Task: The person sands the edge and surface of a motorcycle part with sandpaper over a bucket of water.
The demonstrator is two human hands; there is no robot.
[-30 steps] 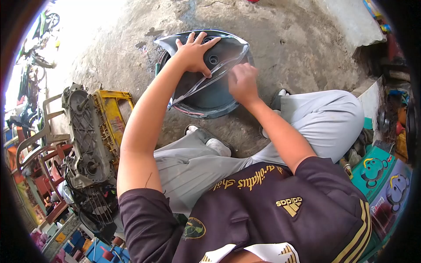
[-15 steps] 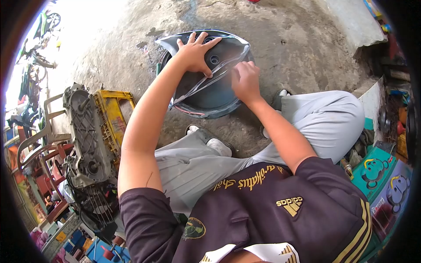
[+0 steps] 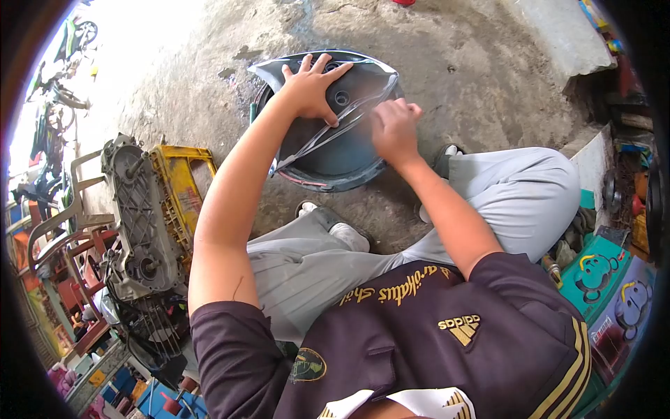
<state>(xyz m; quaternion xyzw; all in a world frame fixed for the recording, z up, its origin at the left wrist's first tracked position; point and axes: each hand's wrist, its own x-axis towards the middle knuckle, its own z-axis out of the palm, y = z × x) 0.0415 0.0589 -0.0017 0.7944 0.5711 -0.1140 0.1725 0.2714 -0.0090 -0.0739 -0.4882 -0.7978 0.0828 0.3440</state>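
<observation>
A dark, pointed plastic panel (image 3: 363,82) with a round hole and shiny edges lies across a round dark basin (image 3: 335,174) on the concrete floor. My left hand (image 3: 310,91) rests flat on the panel's upper part, its fingers spread. At the panel's right edge, my right hand (image 3: 396,129) is closed, with its fingers curled and slightly blurred; what it holds, if anything, is hidden. A faint haze hangs over the panel beside that hand.
At the left a metal engine casing (image 3: 139,216) leans by a yellow crate (image 3: 183,188). A chair frame (image 3: 77,202) stands beyond them. My legs flank the near floor. A green box (image 3: 593,269) is at the right.
My right hand has shifted slightly beside the panel's edge, staying closed. The left hand keeps its spread hold on the panel. The view has tilted very slightly.
</observation>
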